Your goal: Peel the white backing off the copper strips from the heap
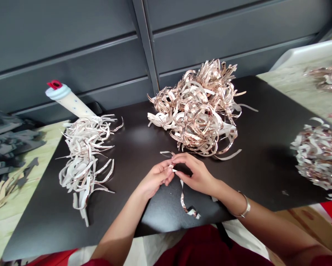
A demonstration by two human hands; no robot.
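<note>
Near the front middle of the black board (260,173), my left hand (154,180) and my right hand (197,174) meet, fingertips pinched together. Between them is a narrow strip (172,168), white on one side and shiny rose gold on the other, mostly hidden by the fingers. A curled strip (184,207) trails below my right hand onto the board; I cannot tell whether it joins the held one. Just beyond the fingers lies a short strip end (166,152). The large tangled heap of rose-gold strips (201,111) is beyond both hands.
A pile of mostly white strips (85,159) lies left, beside a white bottle (74,103) with a red top. At right is a clump of short curled pieces (319,155). Dark scraps (10,144) cover the far-left surface. A grey panelled wall (99,48) stands behind.
</note>
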